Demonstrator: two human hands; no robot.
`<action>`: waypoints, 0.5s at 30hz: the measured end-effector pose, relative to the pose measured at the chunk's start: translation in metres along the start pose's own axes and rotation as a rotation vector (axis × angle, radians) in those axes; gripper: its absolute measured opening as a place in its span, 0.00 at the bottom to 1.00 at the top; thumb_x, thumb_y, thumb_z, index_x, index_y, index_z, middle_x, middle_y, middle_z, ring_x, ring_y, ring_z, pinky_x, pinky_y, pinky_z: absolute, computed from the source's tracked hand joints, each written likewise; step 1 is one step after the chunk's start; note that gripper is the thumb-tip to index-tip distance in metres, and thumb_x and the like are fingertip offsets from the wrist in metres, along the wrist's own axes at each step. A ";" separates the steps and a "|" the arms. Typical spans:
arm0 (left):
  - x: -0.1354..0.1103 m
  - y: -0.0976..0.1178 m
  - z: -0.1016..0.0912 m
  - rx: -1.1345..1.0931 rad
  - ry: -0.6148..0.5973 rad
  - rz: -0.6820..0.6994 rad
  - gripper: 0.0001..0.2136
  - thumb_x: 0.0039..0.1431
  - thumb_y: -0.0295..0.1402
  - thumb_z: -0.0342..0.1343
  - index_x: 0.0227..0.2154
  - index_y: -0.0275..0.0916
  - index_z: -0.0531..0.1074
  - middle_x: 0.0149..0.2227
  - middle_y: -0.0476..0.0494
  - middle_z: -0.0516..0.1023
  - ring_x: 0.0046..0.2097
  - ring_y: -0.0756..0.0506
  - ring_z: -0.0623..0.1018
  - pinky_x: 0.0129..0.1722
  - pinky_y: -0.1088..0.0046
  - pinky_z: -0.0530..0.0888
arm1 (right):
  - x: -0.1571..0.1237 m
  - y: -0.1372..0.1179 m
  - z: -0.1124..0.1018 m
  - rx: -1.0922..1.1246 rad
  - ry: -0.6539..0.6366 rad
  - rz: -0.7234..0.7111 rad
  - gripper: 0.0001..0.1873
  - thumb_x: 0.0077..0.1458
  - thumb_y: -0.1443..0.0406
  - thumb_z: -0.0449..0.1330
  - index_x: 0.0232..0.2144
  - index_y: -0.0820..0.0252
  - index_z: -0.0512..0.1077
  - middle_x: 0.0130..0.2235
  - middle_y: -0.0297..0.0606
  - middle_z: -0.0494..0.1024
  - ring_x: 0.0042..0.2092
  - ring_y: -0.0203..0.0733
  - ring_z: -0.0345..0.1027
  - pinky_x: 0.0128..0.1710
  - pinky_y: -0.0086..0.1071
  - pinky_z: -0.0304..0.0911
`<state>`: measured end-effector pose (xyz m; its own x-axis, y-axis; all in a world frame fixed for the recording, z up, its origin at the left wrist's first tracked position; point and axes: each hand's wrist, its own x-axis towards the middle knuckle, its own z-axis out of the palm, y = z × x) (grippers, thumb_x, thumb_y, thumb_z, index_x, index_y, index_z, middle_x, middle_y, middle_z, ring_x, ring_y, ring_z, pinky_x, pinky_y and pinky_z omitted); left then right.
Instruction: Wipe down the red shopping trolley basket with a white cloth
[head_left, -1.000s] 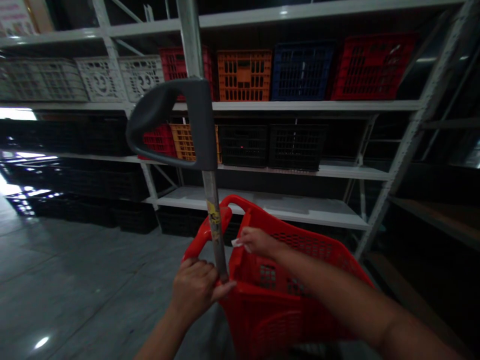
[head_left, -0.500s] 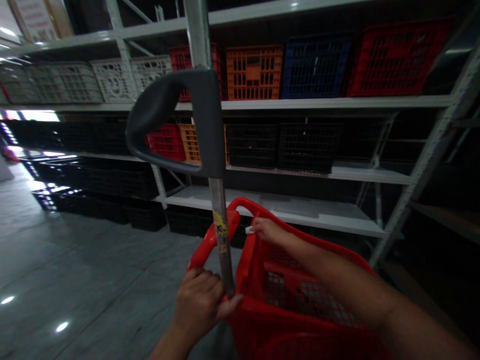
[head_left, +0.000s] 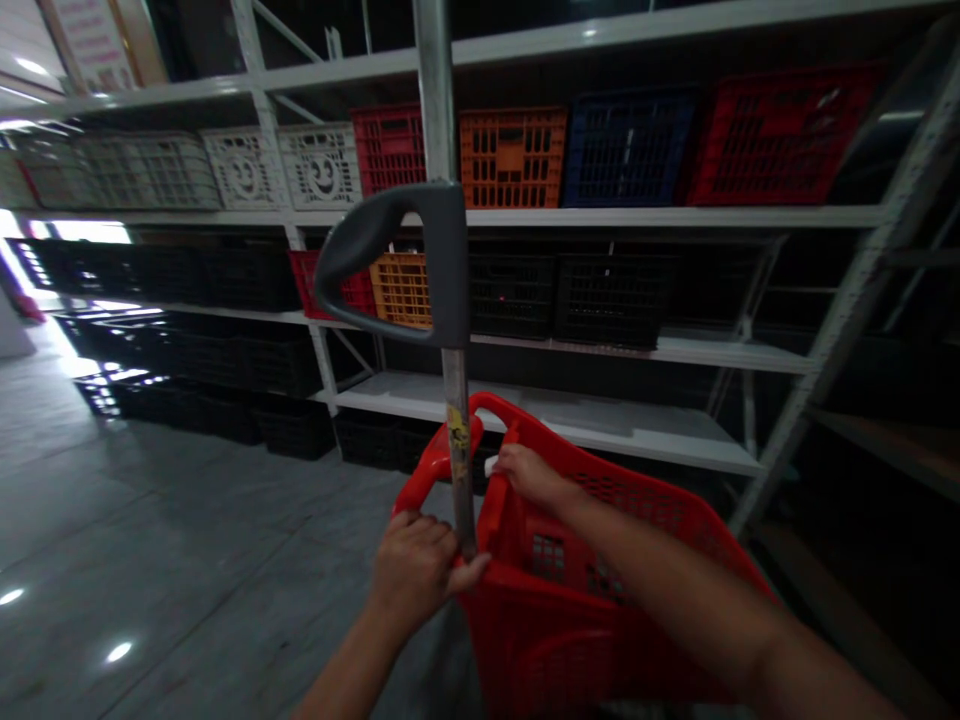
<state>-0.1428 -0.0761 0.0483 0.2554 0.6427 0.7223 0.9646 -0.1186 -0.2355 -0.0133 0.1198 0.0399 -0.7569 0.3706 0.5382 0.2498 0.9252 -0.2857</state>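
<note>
A red plastic shopping basket (head_left: pixel 645 520) on wheels stands in front of me, with a metal pull rod (head_left: pixel 457 440) rising to a grey loop handle (head_left: pixel 405 260). My left hand (head_left: pixel 420 570) is closed around the base of the rod at the basket's near rim. My right hand (head_left: pixel 525 472) reaches over the basket and pinches a small white scrap (head_left: pixel 491 466) against the red carry handle (head_left: pixel 495 420). The inside of the basket is mostly hidden by my right arm.
Grey metal shelving (head_left: pixel 637 215) fills the view ahead. White, red, orange and blue crates (head_left: pixel 514 155) line an upper shelf; black, red and orange crates (head_left: pixel 592 295) sit below. Black crates (head_left: pixel 187 420) are stacked on the shiny grey floor (head_left: pixel 150 580) at left.
The view has shifted and the grey handle now sits farther right and lower. My right hand stays pinched at the red carry handle. My left hand keeps its grip on the rod.
</note>
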 end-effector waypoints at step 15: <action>0.007 -0.004 0.004 -0.011 0.106 -0.123 0.18 0.48 0.47 0.52 0.34 0.37 0.70 0.36 0.40 0.75 0.41 0.41 0.72 0.45 0.60 0.62 | -0.092 -0.087 -0.045 0.271 0.136 0.183 0.09 0.49 0.72 0.54 0.30 0.60 0.73 0.31 0.34 0.73 0.33 0.34 0.66 0.34 0.25 0.58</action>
<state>-0.1447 -0.0679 0.0516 0.1402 0.5697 0.8098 0.9896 -0.0527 -0.1342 0.0619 0.0093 0.0509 -0.6226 0.5525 0.5542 0.1908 0.7940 -0.5772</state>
